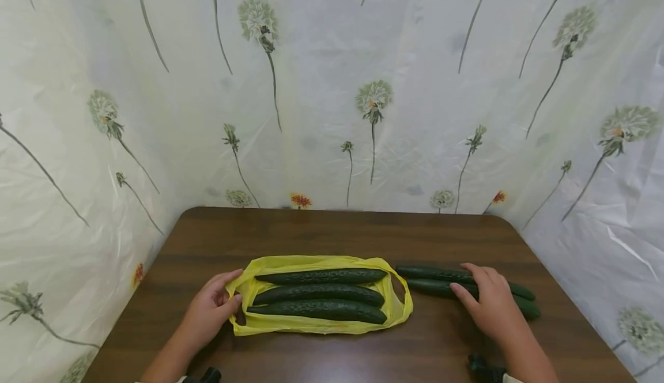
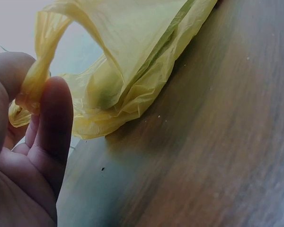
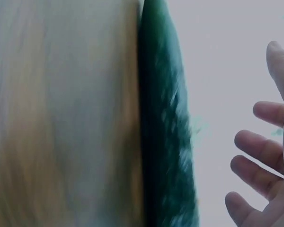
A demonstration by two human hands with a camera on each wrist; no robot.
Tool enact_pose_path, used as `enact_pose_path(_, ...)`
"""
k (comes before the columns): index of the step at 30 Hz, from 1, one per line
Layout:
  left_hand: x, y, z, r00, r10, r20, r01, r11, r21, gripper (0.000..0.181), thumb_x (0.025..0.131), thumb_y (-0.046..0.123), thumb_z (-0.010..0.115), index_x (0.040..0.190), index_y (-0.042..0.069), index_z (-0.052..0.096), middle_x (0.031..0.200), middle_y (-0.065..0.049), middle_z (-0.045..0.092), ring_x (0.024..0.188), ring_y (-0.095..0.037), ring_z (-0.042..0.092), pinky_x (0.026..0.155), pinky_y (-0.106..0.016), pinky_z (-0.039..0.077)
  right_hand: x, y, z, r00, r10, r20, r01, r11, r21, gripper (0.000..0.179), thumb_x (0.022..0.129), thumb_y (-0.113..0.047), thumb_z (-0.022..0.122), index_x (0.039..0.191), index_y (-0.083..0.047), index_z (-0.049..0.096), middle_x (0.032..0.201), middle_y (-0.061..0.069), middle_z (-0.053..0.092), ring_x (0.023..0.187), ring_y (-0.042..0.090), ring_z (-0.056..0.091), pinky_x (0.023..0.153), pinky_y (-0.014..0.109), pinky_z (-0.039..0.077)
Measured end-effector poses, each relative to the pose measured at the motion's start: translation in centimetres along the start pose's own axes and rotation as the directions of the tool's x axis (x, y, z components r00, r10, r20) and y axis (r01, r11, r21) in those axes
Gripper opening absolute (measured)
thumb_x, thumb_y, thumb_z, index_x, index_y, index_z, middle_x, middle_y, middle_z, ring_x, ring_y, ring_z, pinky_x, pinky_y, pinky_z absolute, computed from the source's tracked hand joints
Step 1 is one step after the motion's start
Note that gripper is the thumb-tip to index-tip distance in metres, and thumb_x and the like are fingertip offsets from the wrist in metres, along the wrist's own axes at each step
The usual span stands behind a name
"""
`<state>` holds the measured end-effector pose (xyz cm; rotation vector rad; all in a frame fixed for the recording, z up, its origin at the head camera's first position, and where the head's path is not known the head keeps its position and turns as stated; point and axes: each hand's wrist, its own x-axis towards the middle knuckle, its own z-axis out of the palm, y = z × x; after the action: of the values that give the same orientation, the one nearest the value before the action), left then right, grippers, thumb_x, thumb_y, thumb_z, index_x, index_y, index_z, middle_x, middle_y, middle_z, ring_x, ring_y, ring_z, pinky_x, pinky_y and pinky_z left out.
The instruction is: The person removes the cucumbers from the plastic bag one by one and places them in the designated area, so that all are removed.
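A yellow plastic bag lies on the table, its mouth spread upward, with three dark green cucumbers side by side inside. My left hand pinches the bag's left handle loop between thumb and fingers. To the bag's right, two more cucumbers lie alongside each other on the table. Over them is my right hand, which overlaps their middle in the head view. In the right wrist view its fingers are spread and apart from the nearer cucumber.
The brown wooden table has rounded far corners. Behind it and along both sides hangs a pale sheet printed with dandelions. The bag's right handle loop reaches close to the ends of the loose cucumbers.
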<state>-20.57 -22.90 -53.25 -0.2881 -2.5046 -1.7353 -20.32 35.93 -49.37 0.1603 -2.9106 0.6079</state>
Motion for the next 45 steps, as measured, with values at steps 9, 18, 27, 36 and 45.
enact_pose_path(9,0.0,0.0,-0.3,1.000,-0.007,0.022,0.007,1.000,-0.002,0.052,0.099,0.013,0.073,0.148,0.011,0.058,0.137,-0.013,0.053,0.060,-0.008,0.047,0.052,-0.026,0.047,0.7,-5.0,0.6,0.981,-0.149,-0.125,0.149,0.989,-0.007,0.058,0.103,-0.042,0.067,0.144,-0.003,0.057,0.133,0.024,0.060,0.126,0.048,0.048,0.102,0.070,0.035)
enact_pose_path(18,0.0,0.0,-0.1,1.000,0.010,0.014,-0.010,1.000,0.006,0.050,0.098,0.011,0.074,0.146,0.011,0.061,0.133,-0.012,0.056,0.061,-0.007,0.047,0.053,-0.025,0.046,1.0,-10.6,0.8,0.979,-0.198,-0.050,0.198,0.980,-0.006,0.052,0.098,-0.032,0.075,0.142,-0.008,0.061,0.133,0.015,0.060,0.124,0.039,0.055,0.098,0.063,0.049)
enact_pose_path(27,-0.1,0.1,-0.2,1.000,-0.002,0.002,0.002,1.000,0.001,0.050,0.098,0.011,0.074,0.146,0.011,0.061,0.132,-0.011,0.057,0.063,-0.008,0.046,0.053,-0.025,0.045,1.6,-14.5,2.3,0.959,-0.282,0.001,0.282,0.959,0.028,0.048,0.094,-0.032,0.081,0.135,-0.010,0.067,0.128,0.010,0.064,0.116,0.028,0.060,0.094,0.052,0.054)
enact_pose_path(36,0.2,0.2,-0.5,1.000,-0.021,0.009,0.021,1.000,0.000,0.050,0.098,0.012,0.074,0.146,0.012,0.061,0.132,-0.010,0.056,0.063,-0.009,0.046,0.053,-0.025,0.045,2.1,-16.6,4.4,0.941,-0.338,0.034,0.337,0.941,0.030,0.044,0.093,-0.030,0.082,0.131,-0.011,0.069,0.122,0.006,0.066,0.113,0.022,0.063,0.093,0.046,0.056)
enact_pose_path(45,-0.1,0.3,-0.4,0.997,-0.067,0.029,0.067,0.998,-0.021,0.051,0.099,0.014,0.073,0.149,0.013,0.058,0.140,-0.011,0.054,0.060,-0.009,0.045,0.053,-0.026,0.046,2.1,-18.1,6.4,0.913,-0.400,0.076,0.400,0.916,0.016,0.043,0.094,-0.036,0.080,0.130,-0.015,0.068,0.123,-0.002,0.065,0.116,0.020,0.063,0.094,0.043,0.056)
